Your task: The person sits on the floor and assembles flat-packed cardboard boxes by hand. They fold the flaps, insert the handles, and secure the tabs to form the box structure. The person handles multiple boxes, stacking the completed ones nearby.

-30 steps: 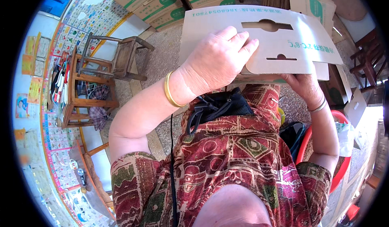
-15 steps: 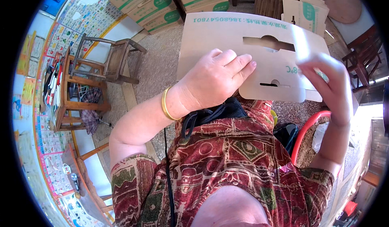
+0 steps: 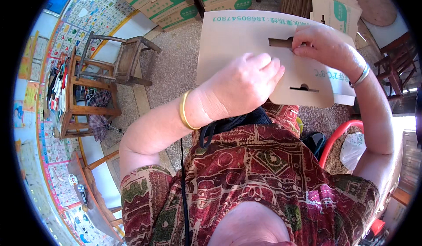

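Note:
A light brown cardboard carton [image 3: 237, 39] with green print lies in front of me, a flap with rounded corners at its near side. It has a long handle cut-out and a smaller slot nearer me. My left hand [image 3: 244, 85], below a gold bangle, is closed at the carton's near left part, fingers curled over the board; its thumb is hidden. My right hand [image 3: 323, 46], with a silver bangle at the wrist, reaches in from the right. Its thumb and fingers pinch at the right end of the handle cut-out, covering that end.
Stacked cartons [image 3: 169, 9] stand at the back, and flattened ones [image 3: 336, 15] lean at the back right. A wooden chair [image 3: 127, 61] and a wooden rack [image 3: 90, 112] are on the left. Beside my right arm are a red hoop-shaped rim [image 3: 334, 140] and a white plastic bag [image 3: 353, 151].
My right hand has swung left and away from me, from above the carton's right side to the handle cut-out. The left hand stays on the carton, shifted slightly right in the picture.

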`<action>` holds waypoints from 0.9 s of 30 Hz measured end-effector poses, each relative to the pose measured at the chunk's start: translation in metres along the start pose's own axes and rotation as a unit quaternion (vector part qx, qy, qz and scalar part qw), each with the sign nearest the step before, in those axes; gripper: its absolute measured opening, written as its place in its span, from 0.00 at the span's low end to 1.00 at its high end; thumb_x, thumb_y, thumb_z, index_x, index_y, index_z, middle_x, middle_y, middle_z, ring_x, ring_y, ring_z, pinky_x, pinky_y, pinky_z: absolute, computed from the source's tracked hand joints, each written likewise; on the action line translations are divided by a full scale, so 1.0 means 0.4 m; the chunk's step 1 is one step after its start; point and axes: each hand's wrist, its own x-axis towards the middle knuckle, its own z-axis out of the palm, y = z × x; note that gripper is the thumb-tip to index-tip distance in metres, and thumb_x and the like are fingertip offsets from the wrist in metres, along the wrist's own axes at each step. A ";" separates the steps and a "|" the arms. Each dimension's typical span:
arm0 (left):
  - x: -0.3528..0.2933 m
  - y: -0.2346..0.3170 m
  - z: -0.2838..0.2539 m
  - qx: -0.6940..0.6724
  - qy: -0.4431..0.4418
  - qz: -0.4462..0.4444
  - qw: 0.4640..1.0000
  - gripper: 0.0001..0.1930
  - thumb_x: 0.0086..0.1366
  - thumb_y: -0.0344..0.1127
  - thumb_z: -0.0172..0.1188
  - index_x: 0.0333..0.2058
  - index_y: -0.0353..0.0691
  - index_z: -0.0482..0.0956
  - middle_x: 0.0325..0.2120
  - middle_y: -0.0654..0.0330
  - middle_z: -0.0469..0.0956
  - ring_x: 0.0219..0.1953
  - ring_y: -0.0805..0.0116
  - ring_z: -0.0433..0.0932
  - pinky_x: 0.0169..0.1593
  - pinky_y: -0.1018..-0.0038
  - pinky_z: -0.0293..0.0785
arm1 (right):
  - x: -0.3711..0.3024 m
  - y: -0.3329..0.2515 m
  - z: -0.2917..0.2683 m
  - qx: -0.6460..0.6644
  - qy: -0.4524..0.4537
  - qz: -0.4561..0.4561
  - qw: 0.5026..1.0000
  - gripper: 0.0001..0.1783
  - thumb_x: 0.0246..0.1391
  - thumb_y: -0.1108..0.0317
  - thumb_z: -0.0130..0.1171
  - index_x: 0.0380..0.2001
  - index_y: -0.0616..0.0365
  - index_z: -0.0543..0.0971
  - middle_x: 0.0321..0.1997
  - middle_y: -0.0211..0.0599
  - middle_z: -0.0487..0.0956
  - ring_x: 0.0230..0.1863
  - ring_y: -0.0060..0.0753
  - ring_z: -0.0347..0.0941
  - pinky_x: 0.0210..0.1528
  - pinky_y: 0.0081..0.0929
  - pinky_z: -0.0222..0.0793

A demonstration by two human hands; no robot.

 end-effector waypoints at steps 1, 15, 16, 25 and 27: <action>0.015 -0.003 -0.013 -0.002 -0.015 -0.004 1.000 0.16 0.51 0.29 0.58 0.40 0.31 0.82 0.38 0.58 0.80 0.35 0.66 0.75 0.36 0.73 0.76 | 0.012 0.008 -0.014 0.018 -0.021 0.002 1.000 0.07 0.50 0.71 0.63 0.32 0.62 0.80 0.29 0.39 0.78 0.33 0.41 0.76 0.38 0.32 0.72; -0.017 0.051 0.013 0.002 0.010 -0.021 1.000 0.19 0.49 0.30 0.60 0.41 0.31 0.82 0.43 0.56 0.78 0.33 0.67 0.73 0.34 0.72 0.74 | 0.050 -0.052 -0.015 -0.166 -0.069 0.047 0.983 0.09 0.41 0.71 0.65 0.30 0.58 0.83 0.27 0.45 0.81 0.33 0.49 0.78 0.38 0.40 0.74; -0.018 0.051 0.011 -0.001 0.009 -0.022 1.000 0.19 0.49 0.30 0.60 0.41 0.31 0.82 0.43 0.56 0.78 0.33 0.67 0.73 0.34 0.73 0.74 | 0.045 -0.057 -0.014 -0.168 -0.065 0.055 0.982 0.09 0.41 0.70 0.65 0.30 0.58 0.83 0.27 0.45 0.81 0.33 0.49 0.78 0.38 0.41 0.74; -0.018 0.061 0.002 -0.011 0.011 -0.024 1.000 0.20 0.47 0.30 0.59 0.42 0.31 0.82 0.43 0.55 0.78 0.32 0.67 0.72 0.34 0.73 0.74 | 0.035 -0.052 -0.020 -0.166 -0.069 0.020 0.984 0.09 0.42 0.68 0.64 0.31 0.57 0.83 0.26 0.43 0.81 0.33 0.47 0.79 0.38 0.40 0.74; -0.017 0.060 0.000 -0.009 0.005 -0.026 1.000 0.20 0.47 0.30 0.59 0.42 0.31 0.82 0.43 0.55 0.78 0.32 0.67 0.72 0.34 0.73 0.74 | 0.039 -0.050 -0.024 -0.151 -0.066 0.016 0.986 0.08 0.42 0.69 0.64 0.30 0.57 0.83 0.26 0.42 0.80 0.32 0.46 0.78 0.37 0.39 0.74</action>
